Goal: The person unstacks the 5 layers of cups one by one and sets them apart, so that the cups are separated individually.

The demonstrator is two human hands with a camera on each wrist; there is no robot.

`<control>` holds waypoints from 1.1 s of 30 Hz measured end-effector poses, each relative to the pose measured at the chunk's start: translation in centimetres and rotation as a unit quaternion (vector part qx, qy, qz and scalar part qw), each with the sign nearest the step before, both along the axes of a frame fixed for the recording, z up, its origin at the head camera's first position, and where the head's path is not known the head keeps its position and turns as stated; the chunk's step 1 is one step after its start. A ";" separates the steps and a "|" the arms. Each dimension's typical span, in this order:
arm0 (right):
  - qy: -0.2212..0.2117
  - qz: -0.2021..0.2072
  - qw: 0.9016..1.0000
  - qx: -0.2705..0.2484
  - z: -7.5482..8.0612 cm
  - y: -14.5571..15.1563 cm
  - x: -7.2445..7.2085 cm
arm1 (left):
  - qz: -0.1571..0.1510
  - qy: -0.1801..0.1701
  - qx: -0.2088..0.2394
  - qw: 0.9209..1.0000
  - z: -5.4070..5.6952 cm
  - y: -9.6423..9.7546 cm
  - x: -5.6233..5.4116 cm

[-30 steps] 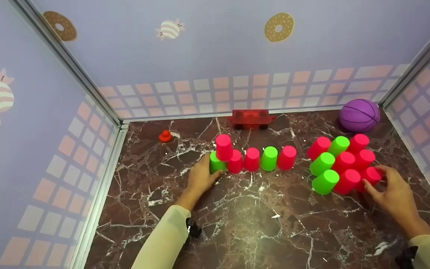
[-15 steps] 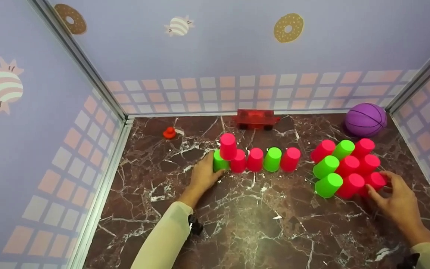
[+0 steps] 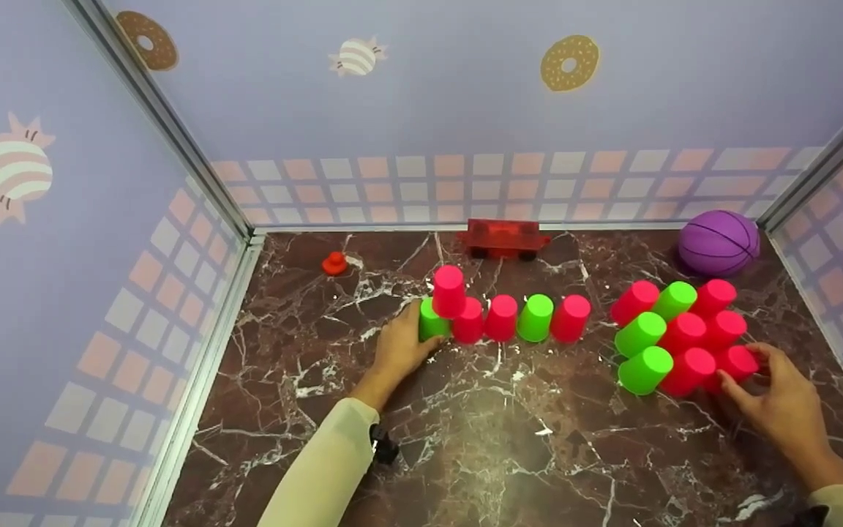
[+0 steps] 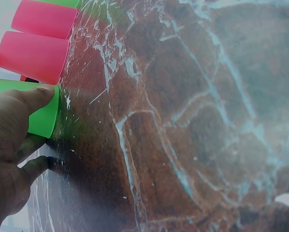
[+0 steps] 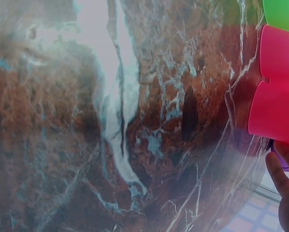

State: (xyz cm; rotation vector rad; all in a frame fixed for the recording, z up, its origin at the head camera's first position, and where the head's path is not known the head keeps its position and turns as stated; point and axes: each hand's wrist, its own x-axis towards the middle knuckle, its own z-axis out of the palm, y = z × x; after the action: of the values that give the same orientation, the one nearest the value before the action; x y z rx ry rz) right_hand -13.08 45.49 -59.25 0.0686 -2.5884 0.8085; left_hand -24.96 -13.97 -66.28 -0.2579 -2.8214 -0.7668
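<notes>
Upside-down plastic cups stand in a row, with a green cup (image 3: 432,320) at its left end. My left hand (image 3: 398,344) grips that green cup, thumb in front and other fingers round its far side. One pink cup (image 3: 449,291) sits higher, bridging the green cup and the pink cup (image 3: 468,320) beside it. To the right is a cluster of several pink and green cups. My right hand (image 3: 784,399) holds the pink cup (image 3: 737,363) at its front right corner, between thumb and fingers. In the left wrist view, the thumb (image 4: 40,96) lies on the green cup.
A purple ball (image 3: 719,243) sits in the back right corner. Against the back wall stands a translucent red toy wagon (image 3: 503,238). A small red object (image 3: 334,263) lies at the back left. Patterned walls enclose the dark marbled tabletop (image 3: 495,439).
The head view has shifted slightly, so everything appears a little further right. Both hands and the cups keep their places relative to each other.
</notes>
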 end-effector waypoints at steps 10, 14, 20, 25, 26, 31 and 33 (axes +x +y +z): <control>-0.021 -0.007 0.999 0.024 0.6 0.2 0.1 | 0.001 -0.003 0.006 1.000 0.2 -0.1 -0.1; -0.015 0.002 0.999 0.029 0.7 0.4 -0.1 | -0.005 0.002 0.016 1.000 1.3 0.0 0.4; -0.003 0.000 0.999 0.036 1.7 0.3 -0.1 | 0.000 -0.002 0.015 1.000 0.3 -0.2 0.2; 0.063 0.006 0.997 0.052 3.6 -0.9 -1.2 | -0.003 0.011 0.006 1.000 -0.2 -0.4 0.1; 0.074 0.010 0.996 0.052 4.0 -1.4 -1.6 | -0.003 0.009 0.005 1.000 -0.2 -0.4 0.1; 0.090 0.045 0.994 0.041 6.6 -4.2 -3.4 | -0.001 0.005 -0.001 1.000 0.4 -0.2 0.2; 0.094 0.064 0.993 0.044 7.5 -5.7 -4.1 | -0.001 -0.001 0.010 1.000 0.6 -0.1 0.3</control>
State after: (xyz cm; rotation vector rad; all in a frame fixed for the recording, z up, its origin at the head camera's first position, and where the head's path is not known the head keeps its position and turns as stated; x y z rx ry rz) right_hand -17.19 39.81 -51.74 0.3242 -2.4585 0.6969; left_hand -24.69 -14.03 -65.70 -0.2563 -2.8137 -0.7955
